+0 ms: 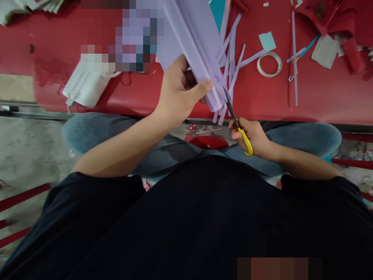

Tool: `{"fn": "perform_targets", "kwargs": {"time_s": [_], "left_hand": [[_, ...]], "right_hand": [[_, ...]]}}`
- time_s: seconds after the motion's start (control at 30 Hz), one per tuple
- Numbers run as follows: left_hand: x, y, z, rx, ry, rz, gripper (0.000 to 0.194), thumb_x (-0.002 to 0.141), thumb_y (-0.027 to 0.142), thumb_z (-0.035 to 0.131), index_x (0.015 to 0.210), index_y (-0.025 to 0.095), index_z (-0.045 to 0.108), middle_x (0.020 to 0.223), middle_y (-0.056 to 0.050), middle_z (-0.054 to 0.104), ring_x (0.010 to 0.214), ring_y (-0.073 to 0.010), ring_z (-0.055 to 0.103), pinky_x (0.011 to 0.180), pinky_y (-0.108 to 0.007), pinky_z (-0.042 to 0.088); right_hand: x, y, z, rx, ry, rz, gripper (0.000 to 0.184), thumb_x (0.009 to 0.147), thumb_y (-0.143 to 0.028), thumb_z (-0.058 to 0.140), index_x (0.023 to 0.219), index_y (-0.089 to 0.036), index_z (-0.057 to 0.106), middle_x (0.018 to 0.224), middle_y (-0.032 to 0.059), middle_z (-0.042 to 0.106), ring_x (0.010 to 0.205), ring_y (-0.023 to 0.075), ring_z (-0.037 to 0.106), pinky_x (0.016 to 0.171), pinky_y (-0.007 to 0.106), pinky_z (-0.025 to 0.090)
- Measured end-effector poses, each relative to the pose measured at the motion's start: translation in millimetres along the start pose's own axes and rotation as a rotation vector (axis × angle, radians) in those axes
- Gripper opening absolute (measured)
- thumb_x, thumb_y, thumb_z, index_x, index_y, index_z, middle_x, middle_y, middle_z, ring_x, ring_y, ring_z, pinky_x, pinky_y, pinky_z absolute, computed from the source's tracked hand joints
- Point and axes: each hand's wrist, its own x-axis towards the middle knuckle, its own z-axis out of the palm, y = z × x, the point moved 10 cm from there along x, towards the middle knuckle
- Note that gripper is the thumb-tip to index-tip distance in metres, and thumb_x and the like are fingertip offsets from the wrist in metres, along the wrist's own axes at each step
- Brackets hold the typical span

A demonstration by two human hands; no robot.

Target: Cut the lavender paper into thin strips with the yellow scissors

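So for this bit of scissor work, the left hand (177, 91) is doing the steadying: thumb flat on top of the folded purple paper (198, 42), other fingers tucked underneath, pinching it near its lower end. Right hand (253, 136) has its fingers curled round the yellow handle of the scissors (235, 119), though I can't tell which ones go through the loops. Blades look narrow, almost together, with the tips at the paper's right edge; can't tell if they're biting. My advice: pinch close to the cut so the layers don't slide, keep that thumb clear of the blades, take long slow snips, and feed the paper in rather than twisting your wrist. As for the paper, it's at the upper middle of the frame, over the red table (320, 105), pale lilac, with a long, rounded fold down its length and a fairly smooth face. Just right of it there's a messy fan of thin purple strips (232, 58), then a tape roll (269, 75).
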Motion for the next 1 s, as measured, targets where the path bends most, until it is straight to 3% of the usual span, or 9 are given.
{"fn": "perform_targets", "kwargs": {"time_s": [0.5,0.7,0.8,0.9,1.0], "left_hand": [[0.5,-7.9,-3.8,0.019,0.016,-0.033,0.038,0.078,0.046,0.095,0.105,0.037,0.069,0.092,0.003,0.076,0.077,-0.0177,0.061,0.061,-0.038,0.060],[-1.0,-17.8,-7.7,-0.046,0.050,-0.136,0.053,0.068,0.045,0.104,0.105,0.034,0.067,0.094,0.001,0.076,0.111,-0.0298,0.071,0.078,-0.046,0.063],[-0.2,-17.9,-7.8,-0.034,0.053,-0.116,0.052,0.069,0.048,0.103,0.105,0.033,0.069,0.091,0.001,0.075,0.098,-0.0267,0.070,0.071,-0.044,0.061],[-0.1,-18.1,-7.5,-0.014,0.057,-0.090,0.045,0.073,0.053,0.099,0.103,0.034,0.071,0.090,0.002,0.076,0.086,-0.0230,0.067,0.064,-0.042,0.058],[-1.3,-21.8,-6.4,-0.025,0.048,-0.114,0.047,0.070,0.050,0.100,0.103,0.034,0.071,0.090,0.004,0.077,0.091,-0.0230,0.070,0.065,-0.040,0.059]], "right_hand": [[3.7,-3.8,-2.4,-0.032,0.008,0.020,0.070,0.094,-0.091,0.054,0.096,-0.021,0.065,0.069,-0.0010,0.062,0.060,0.0143,0.054,0.061,0.030,0.043],[3.9,-4.4,-2.3,-0.033,0.009,0.027,0.070,0.094,-0.090,0.055,0.094,-0.021,0.065,0.069,0.0000,0.064,0.059,0.0142,0.055,0.060,0.030,0.043],[3.4,-0.1,-1.7,-0.027,0.009,0.057,0.070,0.093,-0.090,0.057,0.096,-0.021,0.067,0.068,0.0003,0.064,0.059,0.0154,0.056,0.060,0.031,0.044],[3.4,9.0,0.2,0.013,-0.006,0.116,0.072,0.084,-0.092,0.067,0.097,-0.022,0.068,0.069,0.0019,0.067,0.063,0.0186,0.062,0.062,0.032,0.050],[3.9,17.0,2.3,0.070,-0.028,0.160,0.083,0.065,-0.097,0.078,0.100,-0.022,0.069,0.077,0.0056,0.074,0.073,0.0248,0.071,0.066,0.035,0.057]]}}
